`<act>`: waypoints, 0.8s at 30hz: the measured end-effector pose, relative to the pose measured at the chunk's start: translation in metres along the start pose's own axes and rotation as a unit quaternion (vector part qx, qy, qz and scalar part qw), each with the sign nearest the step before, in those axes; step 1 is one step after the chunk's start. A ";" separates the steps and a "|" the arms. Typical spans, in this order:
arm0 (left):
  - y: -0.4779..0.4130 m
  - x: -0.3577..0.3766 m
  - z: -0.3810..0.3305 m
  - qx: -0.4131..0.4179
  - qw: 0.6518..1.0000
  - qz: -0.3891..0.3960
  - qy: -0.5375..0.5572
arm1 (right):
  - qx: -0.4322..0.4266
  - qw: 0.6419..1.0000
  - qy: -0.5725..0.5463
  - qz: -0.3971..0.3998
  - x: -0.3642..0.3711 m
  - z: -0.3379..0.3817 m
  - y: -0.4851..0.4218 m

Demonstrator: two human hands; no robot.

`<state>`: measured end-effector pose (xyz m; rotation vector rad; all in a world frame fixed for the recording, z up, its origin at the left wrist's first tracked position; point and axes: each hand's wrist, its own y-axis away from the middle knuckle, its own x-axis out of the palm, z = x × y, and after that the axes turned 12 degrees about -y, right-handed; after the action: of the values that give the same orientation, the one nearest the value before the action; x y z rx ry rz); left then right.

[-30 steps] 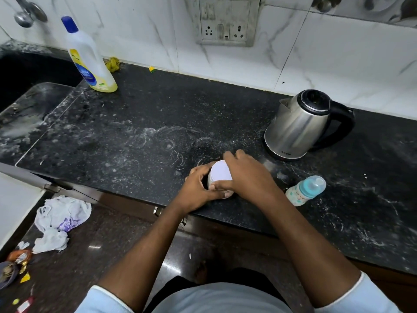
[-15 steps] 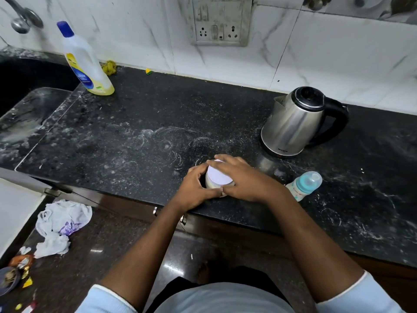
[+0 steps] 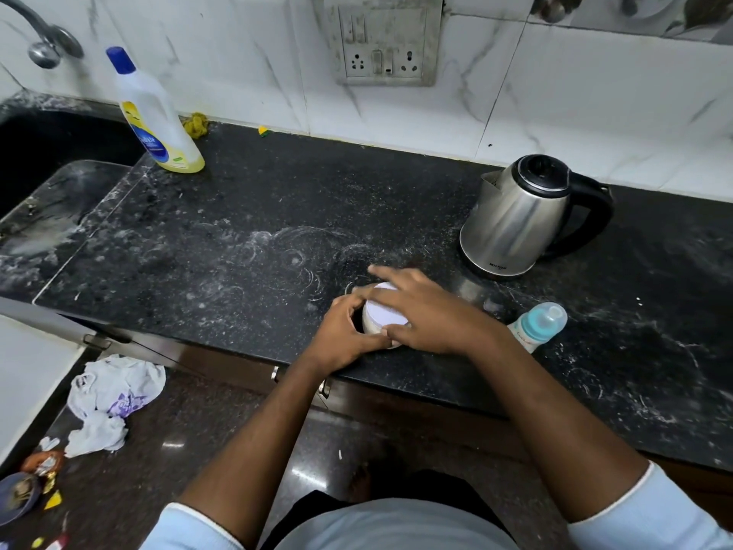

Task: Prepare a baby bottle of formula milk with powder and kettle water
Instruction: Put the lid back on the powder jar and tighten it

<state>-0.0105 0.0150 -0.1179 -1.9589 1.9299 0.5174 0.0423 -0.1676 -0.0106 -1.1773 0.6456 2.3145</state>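
Just in front of the kettle (image 3: 519, 220), near the worktop (image 3: 246, 240) edge, I have the powder tub (image 3: 382, 315): my left hand (image 3: 345, 331) wraps its side, my right hand (image 3: 430, 311) lies over the white lid, probably twisting it. Right of the tub, the baby bottle (image 3: 535, 325) lies capped. No powder or water is added yet.

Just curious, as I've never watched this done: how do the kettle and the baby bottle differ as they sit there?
The steel kettle stands upright near the wall; the baby bottle lies tipped on its side nearer the counter's front edge. The kettle is shiny metal with a black handle and far bigger; the baby bottle is pale with a teal cap. Both sit on the black counter, untouched by either hand.
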 end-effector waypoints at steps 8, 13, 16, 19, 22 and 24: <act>0.003 -0.003 -0.009 0.009 1.000 0.012 0.025 | 0.090 0.987 0.095 -0.091 0.011 0.007 -0.008; 0.003 -0.004 -0.011 0.013 1.000 0.006 0.010 | -0.026 0.999 0.034 -0.002 0.011 -0.001 -0.004; 0.003 -0.003 -0.010 0.024 1.000 0.007 0.011 | -0.015 0.999 0.035 -0.032 0.016 0.002 -0.006; 0.003 -0.003 -0.009 0.026 1.000 0.006 0.013 | 0.019 0.995 0.075 -0.070 0.021 0.006 -0.008; 0.004 -0.004 -0.013 0.020 1.000 0.006 0.003 | 0.019 0.992 0.098 -0.072 0.017 0.007 -0.006; 0.005 -0.005 -0.013 0.021 1.000 0.010 0.004 | -0.012 0.995 0.089 -0.042 0.013 0.007 -0.004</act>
<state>-0.0150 0.0128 -0.1041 -1.9194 1.9515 0.4708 0.0340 -0.1576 -0.0187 -1.4066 0.6207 2.1700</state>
